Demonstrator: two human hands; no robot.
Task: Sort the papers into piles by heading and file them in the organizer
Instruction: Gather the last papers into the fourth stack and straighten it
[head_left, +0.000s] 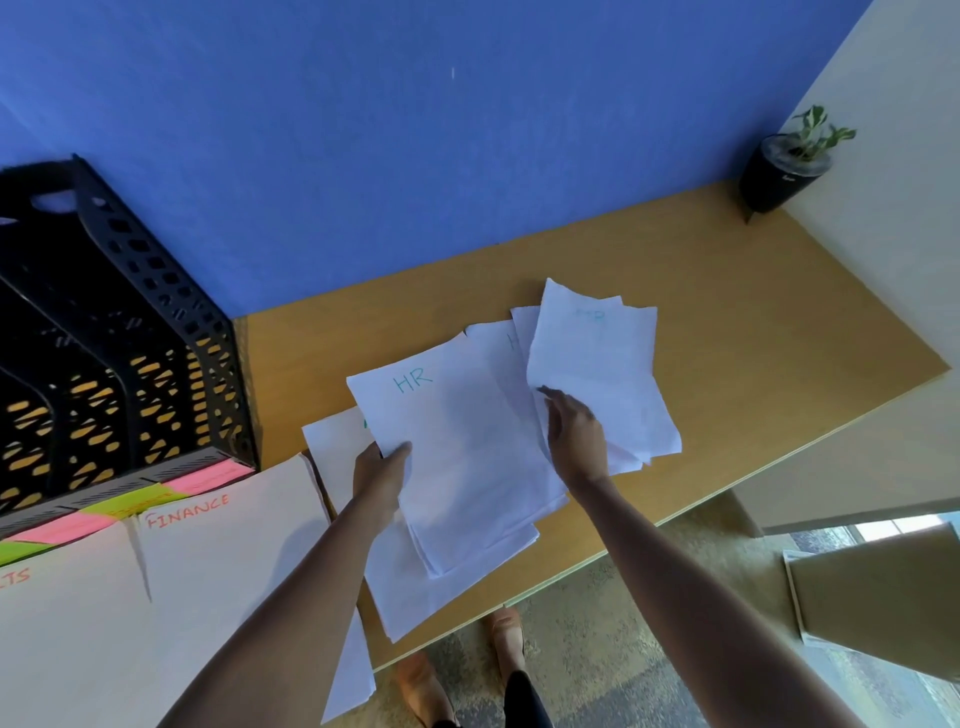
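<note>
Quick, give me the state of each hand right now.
Left hand: grips the edge of the HR stack.
Right hand: pinches the loose sheet at its lower left edge.

Black organizer (104, 322) cut off at 9 o'clock edge, heading of far sheet (592, 358) too faint to read, left folder (52, 639) heading cropped to "TS", sticky labels (130, 501) illegible.
</note>
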